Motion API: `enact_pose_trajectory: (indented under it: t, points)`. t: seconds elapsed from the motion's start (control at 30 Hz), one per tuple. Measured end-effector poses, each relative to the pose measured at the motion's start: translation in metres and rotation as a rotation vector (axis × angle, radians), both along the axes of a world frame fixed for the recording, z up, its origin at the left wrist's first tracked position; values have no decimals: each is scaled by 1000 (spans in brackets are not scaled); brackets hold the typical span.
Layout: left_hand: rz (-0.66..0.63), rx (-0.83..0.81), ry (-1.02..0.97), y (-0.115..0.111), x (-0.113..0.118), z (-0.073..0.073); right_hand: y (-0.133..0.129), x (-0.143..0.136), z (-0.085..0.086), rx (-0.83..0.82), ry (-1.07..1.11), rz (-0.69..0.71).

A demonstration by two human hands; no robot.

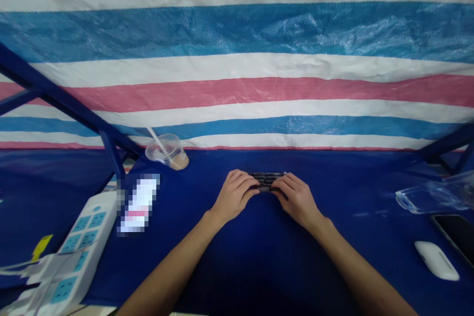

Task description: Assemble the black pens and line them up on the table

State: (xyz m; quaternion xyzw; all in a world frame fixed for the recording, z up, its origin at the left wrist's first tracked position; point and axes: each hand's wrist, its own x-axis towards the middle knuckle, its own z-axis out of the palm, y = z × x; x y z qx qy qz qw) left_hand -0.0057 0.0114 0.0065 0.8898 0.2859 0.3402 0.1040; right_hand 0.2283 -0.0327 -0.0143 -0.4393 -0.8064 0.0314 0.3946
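Note:
Several slim dark sticks (pixel 267 176), pen-like in shape, lie side by side across the middle of the blue tabletop. At their left end is my left hand (pixel 237 192), its fingers bent and closed on the sticks. My right hand (pixel 296 196) grips the opposite end in the same way, thumb on the near side. The nearest stick runs between both sets of fingertips. My fingers cover the ends, and exact markings on the sticks are too small to read.
To the left are a white power strip (pixel 87 237) with plugs and cables, a pixelated bright rectangle (pixel 139 205), and a tilted plastic cup (pixel 168 150) with a straw. On the right lie a clear plastic container (pixel 433 195), a dark phone (pixel 457 234) and a white earphone case (pixel 437 260). Striped sheeting (pixel 237 66) hangs behind.

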Motion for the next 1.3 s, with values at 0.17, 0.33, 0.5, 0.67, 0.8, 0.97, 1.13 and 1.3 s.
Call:
enact_pose_trajectory:
  t: [0.17, 0.33, 0.5, 0.67, 0.8, 0.97, 1.13, 1.3]
  points:
    - [-1, 39, -4, 1, 1, -3, 0, 0, 1, 8, -2, 9]
    - [2, 90, -45, 4, -1, -7, -1, 0, 0, -22, -32, 25]
    - [17, 109, -33, 4, 0, -5, -3, -1, 3, -89, -12, 13]
    - [55, 132, -71, 2, 0, -3, -2, 2, 9, -330, 313, -38]
    - [119, 129, -88, 1, -1, -2, 2, 15, 20, -902, 849, 162]
    - [122, 97, -92, 0, -1, 1, 7, 27, 22, -1300, 1185, 567]
    - [108, 60, -111, 0, -1, 3, 8, 22, 10, -1250, 1312, 533]
    - [97, 41, -100, 0, -2, 3, 5, 19, 7, -1236, 1320, 566]
